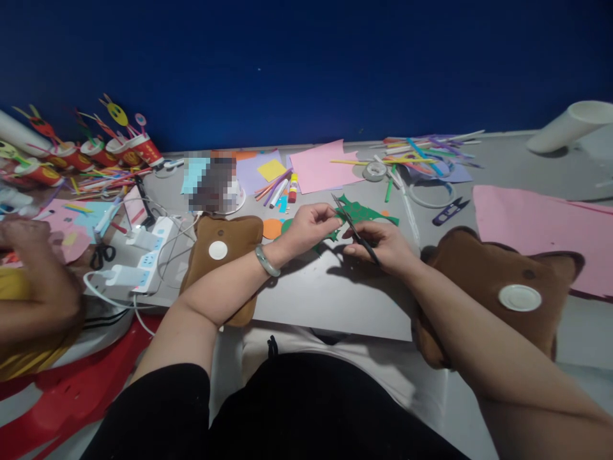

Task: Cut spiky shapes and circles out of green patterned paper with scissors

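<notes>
My right hand (383, 246) is closed round the dark handles of a pair of scissors (352, 225), whose blades point up and left toward my other hand. My left hand (313, 227), with a bangle (267, 260) at the wrist, pinches something at the scissors' blades. Its fingertips hide what they hold; it may be a bit of the green paper. Green paper (368, 212) with a jagged edge lies just behind and beneath both hands. Left of it an orange paper circle (272, 229) rests on the table, near a glue stick (293, 188).
Brown cushions (244, 236) (483, 275) flank my arms. A power strip (156, 255) with cables lies left, beside another person's arm (43, 281). Pink paper (541, 230), thread snips (450, 211), a tape roll (374, 170) and several coloured sticks (416, 160) lie behind and right.
</notes>
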Action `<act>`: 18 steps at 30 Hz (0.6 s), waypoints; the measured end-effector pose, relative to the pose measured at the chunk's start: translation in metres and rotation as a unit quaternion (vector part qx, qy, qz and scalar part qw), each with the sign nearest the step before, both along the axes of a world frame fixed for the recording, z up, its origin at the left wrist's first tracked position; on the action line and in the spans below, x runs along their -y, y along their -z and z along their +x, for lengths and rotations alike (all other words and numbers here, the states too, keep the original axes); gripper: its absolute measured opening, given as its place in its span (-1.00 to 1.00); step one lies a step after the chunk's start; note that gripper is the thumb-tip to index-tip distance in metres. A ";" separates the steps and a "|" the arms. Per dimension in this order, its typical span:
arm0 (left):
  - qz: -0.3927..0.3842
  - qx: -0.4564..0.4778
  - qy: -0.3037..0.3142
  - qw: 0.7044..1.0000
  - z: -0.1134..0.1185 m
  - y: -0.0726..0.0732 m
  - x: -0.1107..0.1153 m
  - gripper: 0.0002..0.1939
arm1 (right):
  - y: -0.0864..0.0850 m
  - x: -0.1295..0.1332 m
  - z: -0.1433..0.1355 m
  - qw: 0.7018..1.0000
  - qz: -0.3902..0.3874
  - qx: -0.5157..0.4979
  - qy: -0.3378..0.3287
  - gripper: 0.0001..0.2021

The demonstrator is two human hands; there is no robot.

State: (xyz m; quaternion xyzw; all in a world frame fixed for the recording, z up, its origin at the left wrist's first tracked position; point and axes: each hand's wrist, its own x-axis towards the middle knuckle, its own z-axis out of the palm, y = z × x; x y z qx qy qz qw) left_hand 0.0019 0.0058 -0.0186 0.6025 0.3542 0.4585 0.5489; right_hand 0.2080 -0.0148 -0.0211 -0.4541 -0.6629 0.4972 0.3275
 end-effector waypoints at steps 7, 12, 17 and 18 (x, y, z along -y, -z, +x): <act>-0.011 0.000 -0.006 1.000 0.000 -0.001 0.000 -0.63 | -0.004 0.001 0.001 1.000 0.007 0.015 0.003 -0.38; -0.008 0.001 -0.007 1.000 0.000 -0.002 0.001 -0.62 | -0.005 0.001 0.000 1.000 0.019 0.024 0.003 -0.38; -0.002 0.007 -0.007 1.000 0.000 -0.002 0.002 -0.63 | -0.003 0.001 0.000 0.999 0.024 0.019 0.008 -0.36; -0.002 0.010 -0.008 1.000 0.000 -0.002 0.002 -0.63 | -0.003 0.002 0.000 0.999 0.026 0.019 0.009 -0.36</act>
